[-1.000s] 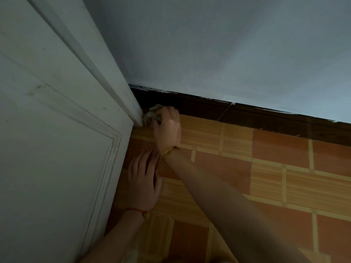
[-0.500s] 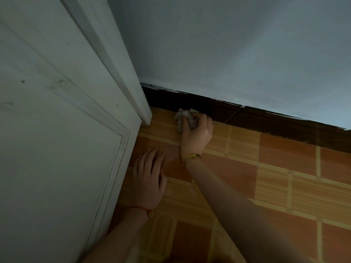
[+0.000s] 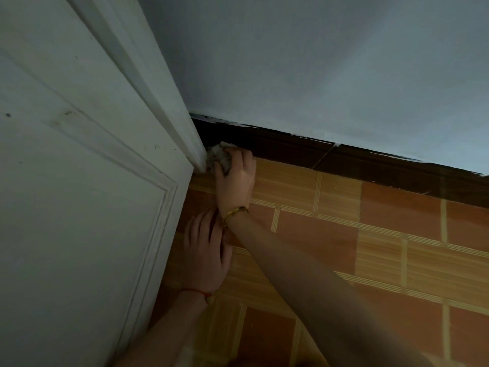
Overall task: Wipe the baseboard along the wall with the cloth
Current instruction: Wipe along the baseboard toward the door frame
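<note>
One crumpled pale cloth [image 3: 219, 156], gripped by right hand [image 3: 234, 178], meets dark baseboard [image 3: 291, 151]; left hand [image 3: 205, 255] lies flat.

Dark brown baseboard [image 3: 291, 149] under pale blue-grey wall [image 3: 317, 62]; white panelled door [image 3: 79, 181] at frame left; floor [image 3: 397, 247] of orange-red tiles with striped yellow-tan bands; pale grey crumpled cloth [image 3: 218, 156]; gold bracelet [image 3: 234, 212], red wrist cord [image 3: 195, 291].

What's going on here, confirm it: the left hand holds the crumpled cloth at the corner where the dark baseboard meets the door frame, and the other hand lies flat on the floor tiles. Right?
Wrong hand. In the head view the right hand grips the crumpled cloth at the corner where the dark baseboard meets the door frame; the left hand lies flat on the floor tiles.
</note>
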### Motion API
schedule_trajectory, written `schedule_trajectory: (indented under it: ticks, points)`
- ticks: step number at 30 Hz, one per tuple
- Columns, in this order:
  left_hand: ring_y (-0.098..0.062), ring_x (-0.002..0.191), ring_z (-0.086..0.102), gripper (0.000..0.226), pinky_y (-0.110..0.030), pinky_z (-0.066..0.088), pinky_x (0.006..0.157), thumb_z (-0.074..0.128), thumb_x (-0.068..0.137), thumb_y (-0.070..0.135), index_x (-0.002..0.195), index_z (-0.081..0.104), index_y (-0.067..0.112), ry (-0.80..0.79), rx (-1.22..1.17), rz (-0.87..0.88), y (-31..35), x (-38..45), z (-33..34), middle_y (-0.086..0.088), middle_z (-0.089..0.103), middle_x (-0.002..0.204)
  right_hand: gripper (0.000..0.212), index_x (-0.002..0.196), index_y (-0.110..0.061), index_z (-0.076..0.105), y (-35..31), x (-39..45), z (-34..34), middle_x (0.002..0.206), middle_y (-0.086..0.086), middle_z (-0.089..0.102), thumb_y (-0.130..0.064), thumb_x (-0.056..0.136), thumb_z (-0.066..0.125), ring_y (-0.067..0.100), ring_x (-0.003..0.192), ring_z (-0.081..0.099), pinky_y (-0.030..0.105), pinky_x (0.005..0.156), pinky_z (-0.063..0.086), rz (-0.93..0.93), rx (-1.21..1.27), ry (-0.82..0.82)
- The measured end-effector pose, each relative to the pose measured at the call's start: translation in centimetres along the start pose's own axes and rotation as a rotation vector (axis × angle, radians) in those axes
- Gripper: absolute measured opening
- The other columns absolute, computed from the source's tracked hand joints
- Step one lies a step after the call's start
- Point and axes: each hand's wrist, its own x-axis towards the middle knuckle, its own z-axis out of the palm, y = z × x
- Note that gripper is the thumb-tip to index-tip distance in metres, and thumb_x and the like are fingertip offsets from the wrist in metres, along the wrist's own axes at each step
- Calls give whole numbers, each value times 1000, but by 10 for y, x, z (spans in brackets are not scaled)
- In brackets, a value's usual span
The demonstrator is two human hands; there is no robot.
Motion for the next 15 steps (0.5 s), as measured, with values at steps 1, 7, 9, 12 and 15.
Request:
schedule_trajectory:
  ticks: [1, 7, 9, 12, 15]
  points:
    - [-33, 132, 44, 43, -56, 37, 111, 45, 93, 24, 131, 54, 6, 2, -3, 1, 0, 0, 0, -19, 53, 140, 30, 101, 0, 62, 0, 2, 1, 103, 18, 56, 0, 74, 75, 29, 93, 51, 41, 82, 49, -4, -8, 4]
    - [-30, 135, 43, 51, -54, 35, 113, 45, 91, 21, 139, 53, 8, -10, -46, -1, 1, 2, -3, -14, 51, 144, 25, 96, 0, 63, 7, 8, -11, 98, 17, 57, 0, 73, 74, 29, 89, 51, 38, 79, 48, -51, -38, 4]
    - [-30, 136, 43, 51, -55, 35, 112, 44, 92, 21, 140, 55, 9, -25, -53, 2, 0, 2, -4, -13, 51, 145, 25, 96, -1, 63, 14, 9, -23, 98, 16, 57, 2, 73, 72, 27, 90, 51, 34, 78, 46, -42, -39, 18]
    - [-29, 137, 43, 49, -55, 35, 113, 43, 94, 21, 140, 55, 9, -39, -55, 9, 0, 2, -5, -12, 50, 146, 25, 98, -2, 64, 36, 10, -52, 100, 14, 57, -1, 74, 72, 24, 93, 51, 25, 79, 41, -7, -62, 55]
    - [-29, 137, 43, 49, -53, 34, 114, 43, 95, 21, 141, 54, 11, -44, -54, 11, 0, 2, -6, -11, 49, 147, 25, 99, -3, 64, 59, 8, -87, 103, 13, 58, -5, 75, 72, 23, 95, 53, 19, 79, 38, 66, -79, 146]
